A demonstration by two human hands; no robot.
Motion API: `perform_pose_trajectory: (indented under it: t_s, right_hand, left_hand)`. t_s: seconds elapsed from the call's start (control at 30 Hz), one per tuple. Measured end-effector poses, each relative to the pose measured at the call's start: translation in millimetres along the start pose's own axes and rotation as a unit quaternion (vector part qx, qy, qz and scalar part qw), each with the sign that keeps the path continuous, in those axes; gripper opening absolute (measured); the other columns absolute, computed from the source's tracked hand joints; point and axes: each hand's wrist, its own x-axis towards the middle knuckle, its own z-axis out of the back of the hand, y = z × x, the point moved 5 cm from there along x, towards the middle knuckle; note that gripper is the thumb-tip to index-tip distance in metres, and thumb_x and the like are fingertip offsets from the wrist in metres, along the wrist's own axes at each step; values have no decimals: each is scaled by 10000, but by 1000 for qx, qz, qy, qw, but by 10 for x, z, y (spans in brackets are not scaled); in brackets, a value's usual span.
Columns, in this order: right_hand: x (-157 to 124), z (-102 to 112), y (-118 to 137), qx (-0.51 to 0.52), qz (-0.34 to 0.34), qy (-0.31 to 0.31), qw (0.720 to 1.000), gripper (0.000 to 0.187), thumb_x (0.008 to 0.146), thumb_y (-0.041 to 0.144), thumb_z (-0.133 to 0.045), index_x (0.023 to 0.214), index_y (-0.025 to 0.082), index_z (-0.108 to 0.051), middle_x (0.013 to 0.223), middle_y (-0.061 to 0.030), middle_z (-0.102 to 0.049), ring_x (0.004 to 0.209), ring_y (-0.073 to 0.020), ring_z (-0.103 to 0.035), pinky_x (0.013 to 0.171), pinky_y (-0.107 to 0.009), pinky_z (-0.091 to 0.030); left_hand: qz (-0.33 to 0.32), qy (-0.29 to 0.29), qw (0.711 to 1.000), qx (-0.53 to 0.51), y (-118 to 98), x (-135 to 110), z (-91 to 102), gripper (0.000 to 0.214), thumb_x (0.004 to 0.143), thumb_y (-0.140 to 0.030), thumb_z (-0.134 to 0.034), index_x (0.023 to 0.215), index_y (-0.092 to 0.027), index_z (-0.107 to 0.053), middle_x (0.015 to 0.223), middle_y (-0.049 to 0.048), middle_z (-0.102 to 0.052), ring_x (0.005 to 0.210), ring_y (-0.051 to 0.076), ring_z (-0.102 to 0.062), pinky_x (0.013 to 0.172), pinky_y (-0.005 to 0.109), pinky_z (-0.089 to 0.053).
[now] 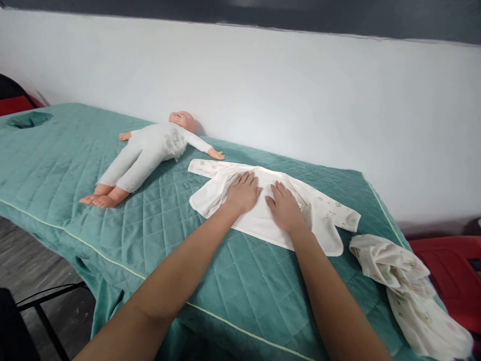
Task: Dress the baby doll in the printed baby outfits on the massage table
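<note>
A small white baby jacket with printed sleeves lies spread open on the green quilted bed cover, its inside facing up. My left hand rests flat on its left half, fingers outstretched. On the right half, my right hand is also laid flat with the fingers slightly apart. Neither hand grips the cloth. Beyond my left hand a baby doll in a white body lies on its back, one arm reaching towards the jacket's left sleeve.
A crumpled printed cloth sits at the bed's right end. Red chairs stand beyond that end. The white wall runs along the bed's far edge. A face hole shows at the far left of the cover.
</note>
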Motion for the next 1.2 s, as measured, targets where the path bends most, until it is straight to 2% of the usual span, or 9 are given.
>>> perform_pose_trajectory:
  t_s: [0.4,0.9,1.1,1.2]
  right_hand:
    - [3,-26,-28,9,-23,11,1000,564,1038,356,-308,1490,40,-428,1591,-183,-375,1509,-278,-301,1239,-442,-237]
    - [10,-34,-73,-39,-92,13,995,614,1036,430,-313,1505,45,-405,1606,-201,-338,1516,-305,-280,1223,-443,-256]
    - [217,-20,-46,-66,-128,26,989,634,1024,415,-313,1466,-26,-423,1570,-238,-381,1476,-319,-347,1218,-414,-262]
    - [355,-49,-69,-59,-164,33,984,683,1019,427,-313,1485,-67,-377,1574,-267,-354,1485,-335,-330,1218,-422,-262]
  left_hand:
    - [8,7,1000,-10,15,12,2,564,1044,-387,-274,1490,-85,-441,1623,141,-346,1534,266,-272,1272,449,-213]
    - [11,-4,1000,-18,25,20,-1,533,1038,-386,-308,1465,-116,-476,1608,123,-383,1522,251,-301,1266,451,-232]
    - [15,1,1000,-14,30,10,7,549,1038,-393,-289,1472,-116,-477,1619,103,-367,1524,248,-294,1272,446,-219]
    - [18,8,1000,-15,38,10,9,560,1039,-407,-272,1484,-126,-466,1627,90,-354,1528,239,-284,1275,442,-211]
